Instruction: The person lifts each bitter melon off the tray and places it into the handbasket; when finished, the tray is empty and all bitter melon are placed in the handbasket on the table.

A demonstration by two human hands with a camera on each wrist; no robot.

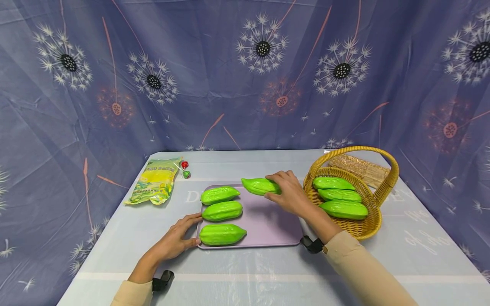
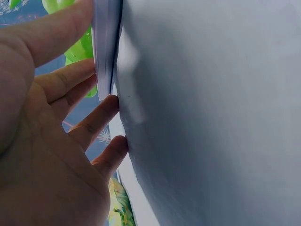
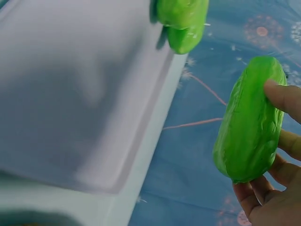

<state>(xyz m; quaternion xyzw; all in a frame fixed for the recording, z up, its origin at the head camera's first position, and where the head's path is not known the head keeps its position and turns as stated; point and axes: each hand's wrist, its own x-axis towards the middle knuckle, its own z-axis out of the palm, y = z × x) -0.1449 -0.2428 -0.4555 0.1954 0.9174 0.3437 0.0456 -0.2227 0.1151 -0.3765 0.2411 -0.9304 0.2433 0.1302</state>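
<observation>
My right hand point(image 1: 289, 192) grips a glossy green ridged gourd point(image 1: 261, 186), like a bitter melon, above the back of the pale purple tray point(image 1: 272, 227). In the right wrist view, thumb and fingers wrap one side of that gourd point(image 3: 249, 120), held apart from the tray. Along the tray's left side lie three similar gourds, the back one point(image 1: 220, 195), the middle one point(image 1: 222, 211) and the front one point(image 1: 223, 234). At the tray's left edge, my left hand point(image 1: 174, 240) touches the rim with fingers spread and fairly straight; the left wrist view shows its palm point(image 2: 51, 136).
A yellow wicker basket point(image 1: 374, 221) with a tall handle stands right of the tray, holding three more green gourds point(image 1: 339, 195). Behind it lies a gold patterned box point(image 1: 356, 166). At the back left are a yellow-green packet point(image 1: 155, 180) and red and green lollipops point(image 1: 185, 169).
</observation>
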